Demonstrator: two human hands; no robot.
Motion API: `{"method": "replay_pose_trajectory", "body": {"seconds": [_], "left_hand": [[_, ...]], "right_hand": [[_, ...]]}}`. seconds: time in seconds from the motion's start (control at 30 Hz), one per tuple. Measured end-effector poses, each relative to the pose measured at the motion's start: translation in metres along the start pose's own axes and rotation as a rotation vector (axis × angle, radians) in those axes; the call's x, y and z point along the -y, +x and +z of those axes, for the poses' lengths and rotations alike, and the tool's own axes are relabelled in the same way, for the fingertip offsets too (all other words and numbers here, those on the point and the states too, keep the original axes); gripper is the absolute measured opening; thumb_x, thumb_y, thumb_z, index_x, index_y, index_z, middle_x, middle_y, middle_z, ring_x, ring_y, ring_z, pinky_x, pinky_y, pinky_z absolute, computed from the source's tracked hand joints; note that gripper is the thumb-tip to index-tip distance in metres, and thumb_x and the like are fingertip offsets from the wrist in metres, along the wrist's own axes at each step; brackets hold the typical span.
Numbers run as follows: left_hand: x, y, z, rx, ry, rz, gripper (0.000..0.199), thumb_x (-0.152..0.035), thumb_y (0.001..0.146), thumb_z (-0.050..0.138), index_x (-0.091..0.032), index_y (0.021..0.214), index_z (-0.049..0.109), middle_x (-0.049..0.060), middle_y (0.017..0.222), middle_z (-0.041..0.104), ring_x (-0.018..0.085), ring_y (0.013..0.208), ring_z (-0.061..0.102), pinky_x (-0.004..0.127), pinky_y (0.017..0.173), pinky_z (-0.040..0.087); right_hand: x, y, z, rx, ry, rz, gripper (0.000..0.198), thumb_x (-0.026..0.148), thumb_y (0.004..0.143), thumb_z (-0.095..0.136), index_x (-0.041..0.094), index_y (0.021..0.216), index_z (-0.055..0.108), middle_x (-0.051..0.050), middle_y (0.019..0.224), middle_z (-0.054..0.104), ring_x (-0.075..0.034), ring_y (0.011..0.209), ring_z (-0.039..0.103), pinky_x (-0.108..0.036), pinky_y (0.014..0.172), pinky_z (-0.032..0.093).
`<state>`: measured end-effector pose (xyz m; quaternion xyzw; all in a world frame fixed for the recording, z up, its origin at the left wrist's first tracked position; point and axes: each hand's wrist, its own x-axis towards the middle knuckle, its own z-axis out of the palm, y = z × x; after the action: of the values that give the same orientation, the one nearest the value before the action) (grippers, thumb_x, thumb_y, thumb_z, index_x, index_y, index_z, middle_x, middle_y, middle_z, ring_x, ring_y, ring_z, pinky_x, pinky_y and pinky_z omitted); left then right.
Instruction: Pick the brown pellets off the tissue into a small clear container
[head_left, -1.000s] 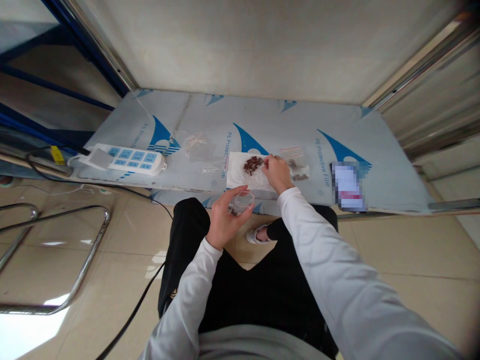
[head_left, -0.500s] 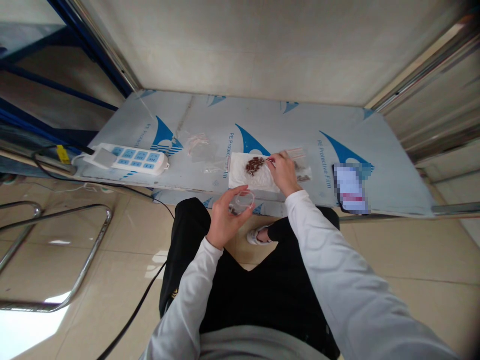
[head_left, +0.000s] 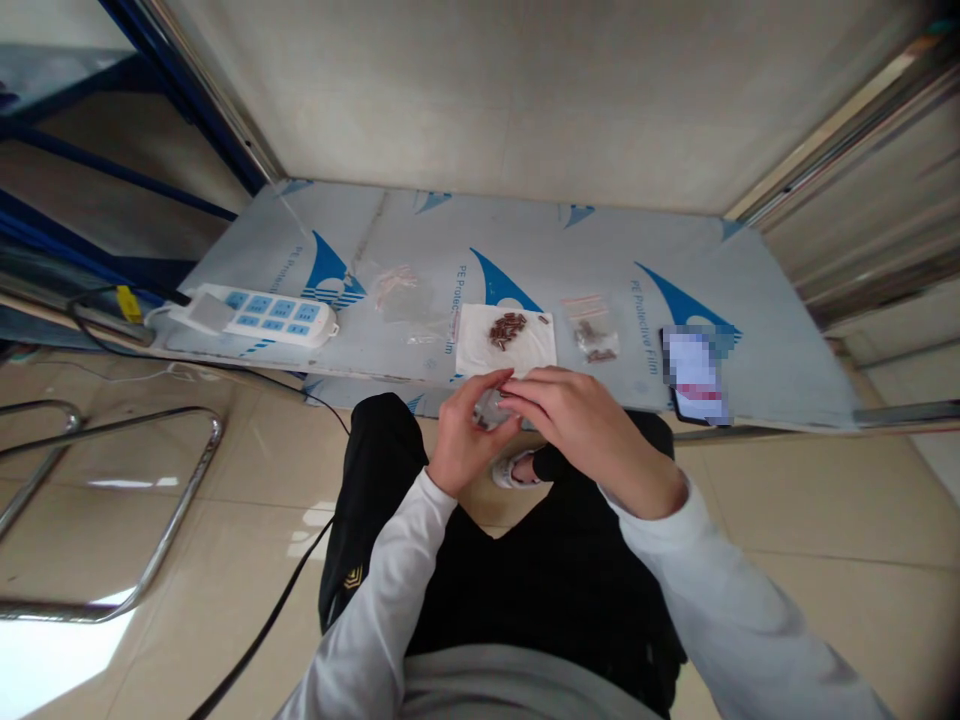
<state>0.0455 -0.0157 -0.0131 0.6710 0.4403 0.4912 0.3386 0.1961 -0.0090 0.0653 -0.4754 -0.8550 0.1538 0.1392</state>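
Observation:
My left hand (head_left: 463,432) is closed round a small clear plastic cup (head_left: 491,408), held just off the table's front edge above my lap. Over the cup's rim, my right hand (head_left: 566,405) has its fingertips pinched together, with what looks like a small brown elongated piece between them. Beyond both hands a white tissue (head_left: 474,340) lies on the table and bears a pile of small brown elongated pieces (head_left: 508,330). One loose piece (head_left: 543,320) lies apart at the tissue's right side. The cup's contents are mostly hidden by my fingers.
Right of the tissue lies a clear zip bag (head_left: 591,328) with brown pieces inside, then a phone (head_left: 694,375). Another clear bag (head_left: 405,298) and a white power strip (head_left: 274,318) lie leftward on the film-covered table (head_left: 525,230). A metal chair frame (head_left: 187,500) stands on the left.
My right hand has come back from the pile on the tissue to the cup in my left hand. The zip bag and the loose piece are now uncovered. The left hand shifted slightly right.

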Motion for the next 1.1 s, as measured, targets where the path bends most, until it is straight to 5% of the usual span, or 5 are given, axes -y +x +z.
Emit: {"method": "replay_pose_trajectory", "body": {"seconds": [0.2,0.4,0.57,0.73,1.1], "left_hand": [[-0.004,-0.001,-0.002,-0.045,0.031,-0.004,0.043,-0.015,0.073,0.072,-0.02,0.115,0.062,0.007,0.112,0.073,0.022,0.1,0.069,0.036,0.091,0.054],[-0.005,-0.002,-0.004,-0.095,-0.027,0.013,0.047,-0.026,0.075,0.076,-0.02,0.12,0.061,0.009,0.112,0.072,0.022,0.101,0.068,0.037,0.092,0.053],[-0.005,-0.007,-0.014,0.036,-0.1,0.005,0.071,-0.033,0.07,0.081,-0.021,0.133,0.052,0.012,0.124,0.066,0.025,0.109,0.065,0.041,0.097,0.051],[-0.008,-0.008,-0.022,0.014,-0.295,-0.127,0.017,-0.03,0.087,0.066,-0.02,0.099,0.071,0.008,0.101,0.075,0.021,0.095,0.07,0.035,0.09,0.055],[-0.022,-0.004,-0.022,-0.095,-0.247,-0.09,0.009,-0.028,0.083,0.072,-0.019,0.084,0.073,0.004,0.083,0.073,0.017,0.081,0.068,0.031,0.079,0.054]], "right_hand": [[0.006,-0.003,-0.008,-0.016,0.05,0.026,0.018,0.024,0.095,0.055,0.022,0.109,0.066,-0.007,0.098,0.073,-0.024,0.091,0.068,-0.038,0.081,0.053],[0.006,-0.015,0.003,-0.19,0.227,0.089,0.013,0.034,0.089,0.064,0.023,0.094,0.07,-0.008,0.11,0.061,-0.022,0.096,0.065,-0.035,0.081,0.055],[-0.002,-0.027,0.005,-0.25,0.332,0.12,0.008,0.027,0.089,0.064,0.027,0.089,0.072,-0.004,0.104,0.068,-0.022,0.095,0.067,-0.035,0.083,0.056],[-0.004,-0.041,-0.013,-0.233,0.315,0.116,0.012,0.024,0.091,0.061,0.028,0.093,0.072,-0.002,0.098,0.073,-0.02,0.088,0.069,-0.033,0.079,0.056],[-0.007,-0.048,-0.014,-0.274,0.341,0.158,0.012,0.025,0.09,0.062,0.03,0.093,0.072,-0.002,0.09,0.075,-0.021,0.081,0.071,-0.035,0.074,0.057]]}}
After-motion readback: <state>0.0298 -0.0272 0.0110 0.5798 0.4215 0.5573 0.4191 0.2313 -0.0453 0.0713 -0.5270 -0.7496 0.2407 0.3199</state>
